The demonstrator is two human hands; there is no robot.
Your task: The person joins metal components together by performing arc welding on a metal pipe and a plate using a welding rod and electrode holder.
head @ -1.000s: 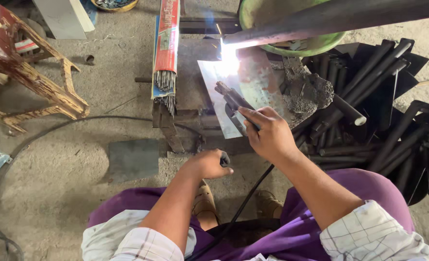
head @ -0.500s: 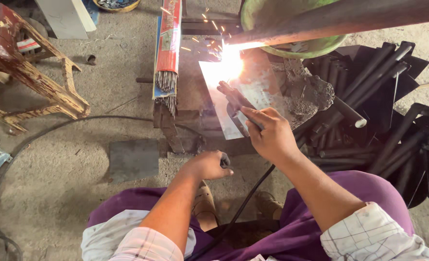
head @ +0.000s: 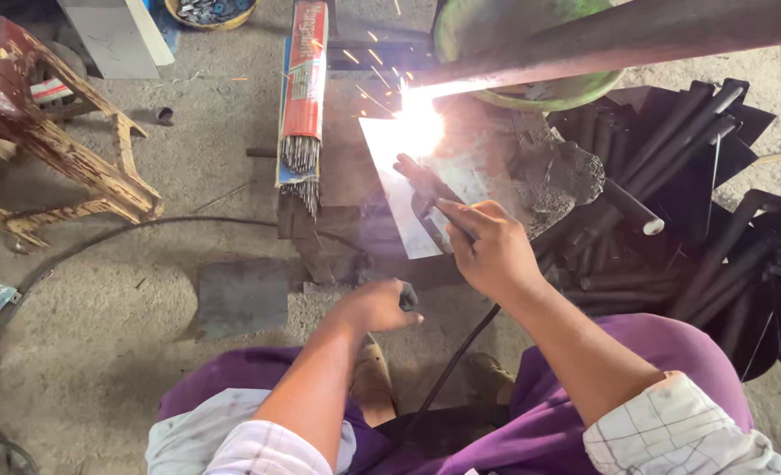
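— What is your right hand doing?

— My right hand (head: 489,251) is gripping the welding electrode holder (head: 425,189), fingers clenched round its dark handle. I am pointing its tip at a bright white arc (head: 418,132), where the shiny metal sheet (head: 447,189) is meeting the long rusty pipe (head: 619,40) that is crossing overhead. Sparks are flying up and to the left of the arc.

— And the cable?

— A black cable (head: 452,361) is trailing from below that hand down between my knees.

— Your left?

— My left hand (head: 374,305) is resting low near the sheet's front edge, fingers curled round a small dark object (head: 408,297); I cannot tell what it is.

— What is lying around you?

— A red-and-blue packet of welding rods (head: 302,88) is lying just left of the sheet, rod ends sticking out towards me. A heap of black metal tubes (head: 689,202) is piled to my right. A green basin (head: 531,88) is sitting behind the pipe, and a worn wooden stool (head: 65,149) is standing far left on the concrete floor (head: 144,369).
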